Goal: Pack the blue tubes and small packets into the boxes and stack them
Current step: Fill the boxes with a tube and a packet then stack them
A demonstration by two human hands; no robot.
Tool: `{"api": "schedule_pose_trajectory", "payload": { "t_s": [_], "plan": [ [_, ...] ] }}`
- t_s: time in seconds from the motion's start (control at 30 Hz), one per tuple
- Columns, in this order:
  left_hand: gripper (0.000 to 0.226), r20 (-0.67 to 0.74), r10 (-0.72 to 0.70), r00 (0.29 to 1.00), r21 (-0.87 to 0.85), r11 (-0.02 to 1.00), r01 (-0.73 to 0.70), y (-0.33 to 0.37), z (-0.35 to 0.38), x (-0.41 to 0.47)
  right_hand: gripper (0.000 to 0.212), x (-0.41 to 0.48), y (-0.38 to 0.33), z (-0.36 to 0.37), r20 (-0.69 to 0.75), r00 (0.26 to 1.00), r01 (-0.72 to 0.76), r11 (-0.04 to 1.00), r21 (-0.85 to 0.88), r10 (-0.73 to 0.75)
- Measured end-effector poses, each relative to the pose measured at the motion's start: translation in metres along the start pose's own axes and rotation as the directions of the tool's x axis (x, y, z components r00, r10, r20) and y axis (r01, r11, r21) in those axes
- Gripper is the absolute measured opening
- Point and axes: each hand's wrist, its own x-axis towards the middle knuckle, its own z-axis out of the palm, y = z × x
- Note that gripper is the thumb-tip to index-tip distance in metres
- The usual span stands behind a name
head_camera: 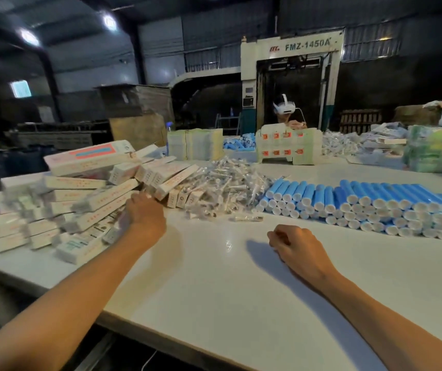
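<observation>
A heap of long white boxes [80, 204] with red print covers the table's left side. My left hand [145, 216] lies against the heap's right edge, fingertips among the boxes; motion blur hides whether it grips one. My right hand [296, 246] rests on the white table [214, 285] with its fingers curled into a fist, and nothing shows in it. Blue tubes [375, 207] with white caps lie stacked in rows at the right, beyond my right hand. Clear small packets [228, 188] form a pile between boxes and tubes. One packet [246, 218] lies apart in front.
Across the table a person wearing a white headset [285, 107] sits behind flat white cartons [288, 145]. Bundles of flat box blanks [195, 143] stand at the back, green-wrapped bundles [437, 151] at far right. The table's near edge runs diagonally at lower left.
</observation>
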Motion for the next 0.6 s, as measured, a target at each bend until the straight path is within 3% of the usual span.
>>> {"api": "schedule_pose_trajectory", "payload": {
  "t_s": [0.13, 0.3, 0.4, 0.5, 0.6],
  "plan": [
    [0.045, -0.028, 0.055, 0.998, 0.139, 0.989, -0.05, -0.017, 0.02, -0.007, 0.034, -0.001, -0.003, 0.0, 0.017, 1.0, 0.002, 1.0, -0.011, -0.002],
    [0.041, -0.093, 0.167, 0.982, 0.07, 0.984, -0.161, -0.024, 0.012, -0.02, 0.035, -0.003, -0.006, -0.003, 0.023, 1.0, 0.009, 1.0, -0.009, -0.009],
    [0.042, -0.092, 0.277, 0.956, -0.134, 0.948, -0.288, -0.019, 0.008, -0.03, 0.036, -0.003, -0.008, -0.004, 0.024, 1.0, 0.009, 1.0, -0.011, -0.009],
    [0.045, -0.065, 0.321, 0.945, -0.364, 0.874, -0.322, -0.009, 0.004, -0.04, 0.035, -0.004, -0.009, -0.004, 0.029, 1.0, 0.006, 1.0, -0.014, -0.006],
    [0.034, -0.05, 0.375, 0.926, -0.624, 0.712, -0.322, -0.002, 0.0, -0.038, 0.036, -0.005, -0.009, -0.005, 0.03, 1.0, -0.003, 1.0, -0.005, 0.003]
  ]
}}
